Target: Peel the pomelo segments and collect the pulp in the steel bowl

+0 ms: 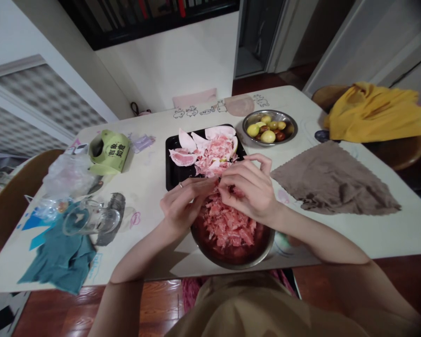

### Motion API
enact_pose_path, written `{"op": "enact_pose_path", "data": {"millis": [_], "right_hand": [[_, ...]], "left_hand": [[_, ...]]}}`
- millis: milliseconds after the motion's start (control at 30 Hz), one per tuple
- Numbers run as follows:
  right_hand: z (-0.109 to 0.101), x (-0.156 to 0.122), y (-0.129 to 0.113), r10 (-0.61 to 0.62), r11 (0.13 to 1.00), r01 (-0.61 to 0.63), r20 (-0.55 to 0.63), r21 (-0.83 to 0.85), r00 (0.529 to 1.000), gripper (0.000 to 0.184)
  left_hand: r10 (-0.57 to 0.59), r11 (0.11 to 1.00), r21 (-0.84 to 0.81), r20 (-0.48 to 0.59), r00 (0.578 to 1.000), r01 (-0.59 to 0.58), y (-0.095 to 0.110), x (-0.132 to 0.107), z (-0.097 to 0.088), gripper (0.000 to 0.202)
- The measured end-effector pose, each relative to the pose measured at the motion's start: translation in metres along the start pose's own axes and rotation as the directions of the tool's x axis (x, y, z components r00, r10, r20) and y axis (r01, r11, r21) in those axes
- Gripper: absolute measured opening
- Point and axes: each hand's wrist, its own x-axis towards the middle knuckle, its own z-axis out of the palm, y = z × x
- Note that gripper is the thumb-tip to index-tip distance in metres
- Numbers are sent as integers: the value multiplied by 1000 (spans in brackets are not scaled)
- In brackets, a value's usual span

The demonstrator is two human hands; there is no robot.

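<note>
A metal bowl [238, 266] holds a heap of torn pink pomelo flesh [231, 224] near the front edge of the table. Over its far rim my left hand [185, 201] and my right hand [250, 189] meet at the fingertips, both closed in a pinch. A bit of reddish pomelo shows within the curl of my right fingers; most of the piece is hidden by the hands. Just beyond them, a black tray [173, 177] carries pomelo peel [186, 140], an unpeeled segment [183, 158] and a pile of pale pink membrane [219, 152].
At the back right stands a metal bowl [290, 136] of green and brown fruit. A brown cloth [340, 180] lies to the right. Leftward are a green carton [114, 152], clear plastic bags [70, 175], a glass pitcher [91, 219] and a teal cloth [61, 257]. Yellow fabric [375, 114] drapes a chair.
</note>
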Motion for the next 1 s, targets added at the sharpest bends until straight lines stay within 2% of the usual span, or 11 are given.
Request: {"op": "enact_pose_path", "data": {"millis": [200,300,400,567,700,800,900,1000], "right_hand": [[-1,0,-1,99,982,-103,32,160,995,9],[0,0,2,86,984,-88,22,154,996,9],[1,0,6,14,995,-18,41,94,999,8],[2,2,11,-64,998,63,103,13,993,9],[5,0,11,-80,996,78,73,36,994,7],[4,0,10,-61,997,59,41,56,997,6],[0,1,8,-6,996,4,18,94,1000,4],[-4,3,7,-10,998,10,2,69,1000,16]], "left_hand": [[1,996,-87,3,1000,-1,-2,0,-1,25],[-82,991,-106,9,997,83,-1,2,-1,20],[-142,985,-94,67,988,148,-1,4,-4,18],[-295,943,-99,202,934,319,-4,6,-14,14],[-364,903,-145,239,900,404,-5,7,-18,13],[-368,897,-179,209,906,405,-3,6,-16,13],[-365,905,-181,127,922,384,-1,4,-14,13],[-338,929,-143,47,940,342,2,2,-12,15]]}}
